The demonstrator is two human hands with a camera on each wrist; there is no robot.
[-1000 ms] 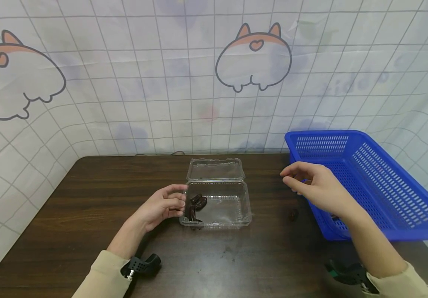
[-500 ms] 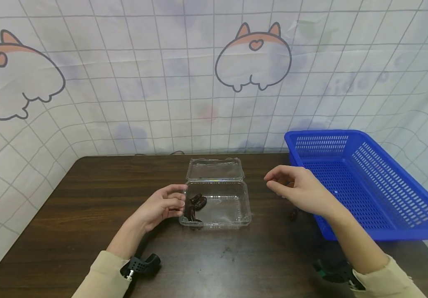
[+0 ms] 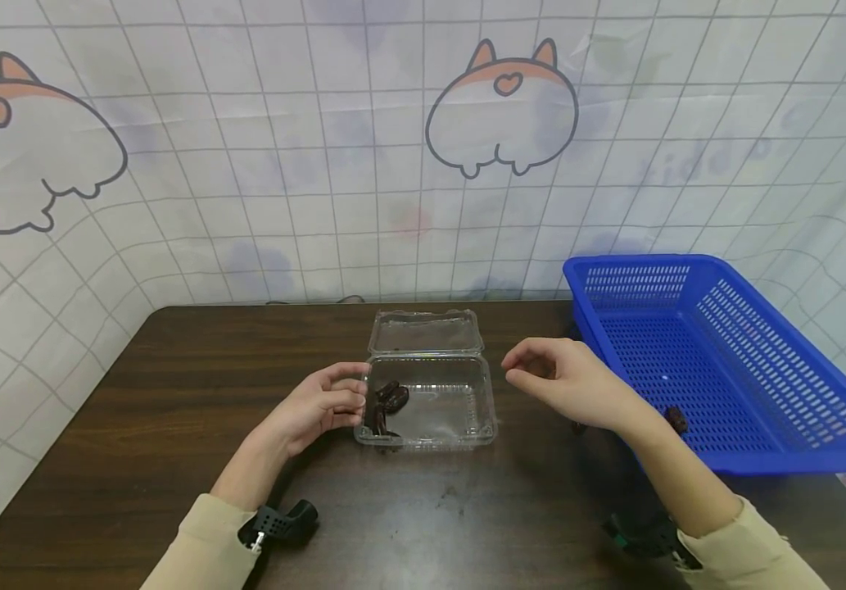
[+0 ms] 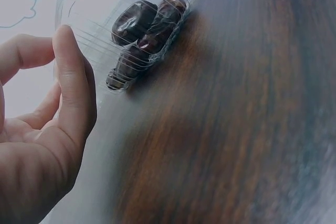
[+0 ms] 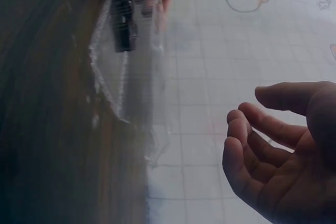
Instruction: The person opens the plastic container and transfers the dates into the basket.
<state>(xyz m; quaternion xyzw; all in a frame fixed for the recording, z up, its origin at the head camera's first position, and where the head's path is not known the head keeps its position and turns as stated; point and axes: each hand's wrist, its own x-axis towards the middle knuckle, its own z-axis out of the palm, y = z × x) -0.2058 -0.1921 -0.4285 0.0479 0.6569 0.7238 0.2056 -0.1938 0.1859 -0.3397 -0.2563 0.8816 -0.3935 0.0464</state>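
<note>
A clear plastic clamshell box (image 3: 452, 406), its lid raised at the back, stands on the table with several dark, wrinkled dates (image 3: 395, 399) in its left end. My left hand (image 3: 323, 406) pinches the box's left rim between thumb and finger. In the left wrist view, the dates (image 4: 137, 22) show through the ribbed wall beside the fingertips. Right of the box and above the table hovers my right hand (image 3: 566, 378), fingers loosely bent, thumb apart from them. The right wrist view shows nothing between those fingers (image 5: 236, 158).
A blue slotted basket (image 3: 754, 459) sits at the right, with one date (image 3: 676, 419) on its floor. Another small dark piece (image 3: 577, 427) lies on the table by the basket, partly behind my right hand. A tiled-pattern wall covering (image 3: 408, 238) rises behind the table.
My right hand has moved left, away from the basket toward the box, uncovering the date in the basket. My left hand and the box have stayed put.
</note>
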